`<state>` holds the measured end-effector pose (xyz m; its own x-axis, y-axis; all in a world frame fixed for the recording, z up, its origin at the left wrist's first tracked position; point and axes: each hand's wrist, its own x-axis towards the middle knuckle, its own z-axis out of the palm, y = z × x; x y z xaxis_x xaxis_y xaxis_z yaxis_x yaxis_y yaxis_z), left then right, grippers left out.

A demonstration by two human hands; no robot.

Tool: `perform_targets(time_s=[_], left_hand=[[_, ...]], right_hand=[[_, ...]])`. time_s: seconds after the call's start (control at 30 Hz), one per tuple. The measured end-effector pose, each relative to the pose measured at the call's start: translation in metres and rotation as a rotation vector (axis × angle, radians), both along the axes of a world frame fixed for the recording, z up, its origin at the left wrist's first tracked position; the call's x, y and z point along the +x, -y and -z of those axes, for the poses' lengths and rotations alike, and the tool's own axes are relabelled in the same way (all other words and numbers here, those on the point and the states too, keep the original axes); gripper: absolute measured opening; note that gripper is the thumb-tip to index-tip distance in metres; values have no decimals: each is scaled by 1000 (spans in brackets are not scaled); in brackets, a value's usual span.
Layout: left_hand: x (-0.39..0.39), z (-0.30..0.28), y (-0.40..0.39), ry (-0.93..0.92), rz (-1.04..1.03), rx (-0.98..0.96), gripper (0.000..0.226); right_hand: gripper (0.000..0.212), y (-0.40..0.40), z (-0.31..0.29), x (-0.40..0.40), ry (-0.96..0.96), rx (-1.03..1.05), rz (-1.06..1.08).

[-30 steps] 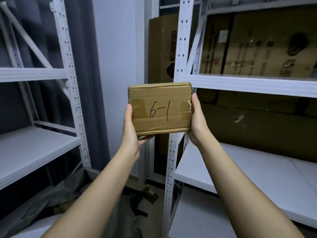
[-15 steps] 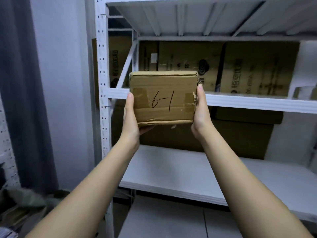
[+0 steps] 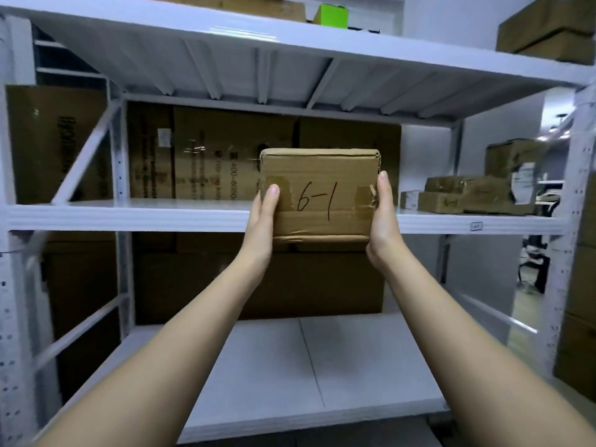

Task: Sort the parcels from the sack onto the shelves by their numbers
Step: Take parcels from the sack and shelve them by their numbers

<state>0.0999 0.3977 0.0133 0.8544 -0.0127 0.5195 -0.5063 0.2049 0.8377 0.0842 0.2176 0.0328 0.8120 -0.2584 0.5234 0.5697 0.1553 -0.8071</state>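
Left hand (image 3: 262,221) and right hand (image 3: 383,221) grasping a cardboard parcel (image 3: 319,195) by its sides — marked 6-1, held up before the middle shelf (image 3: 129,216), small parcels (image 3: 464,195) on its right end.

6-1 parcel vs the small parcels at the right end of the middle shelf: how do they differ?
The 6-1 parcel is held in the air, left hand and right hand gripping its sides; the small parcels lie stacked on the middle shelf. The 6-1 parcel faces the camera with a legible handwritten number; any markings on the small parcels are too blurred to read. Both are brown, taped cardboard.
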Motion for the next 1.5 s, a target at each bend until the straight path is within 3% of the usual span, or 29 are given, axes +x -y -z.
perform_targets(time_s=[0.1,0.2,0.3,0.43,0.6,0.73,0.93,1.1,1.37,1.5], left_hand=[[34,-12,35,57,-63,116,73],[69,-21,68,145,-41,186,62],[103,-30,103,185,-103,251,83],[141,-37,145,194,-120,279,73],[172,-38,193,156,-144,351,78],[189,-42,229,153,-173,379,74],[203,-40,282,159,-348,430,66],[205,-34,311,181,-626,531,69],[210,-30,324,182,-781,642,66],[212,-29,327,140,-852,770,68]], right_hand=[[71,35,-7,21,3,12,42],[71,68,-13,47,10,29,83],[63,102,-21,75,22,40,112],[54,142,-29,102,10,34,155],[29,190,-35,128,13,-1,173],[47,233,-34,155,-7,-33,195],[54,295,-33,186,35,-236,238],[37,331,-25,208,79,-393,219],[49,354,1,205,205,-757,590],[36,361,5,203,132,-831,712]])
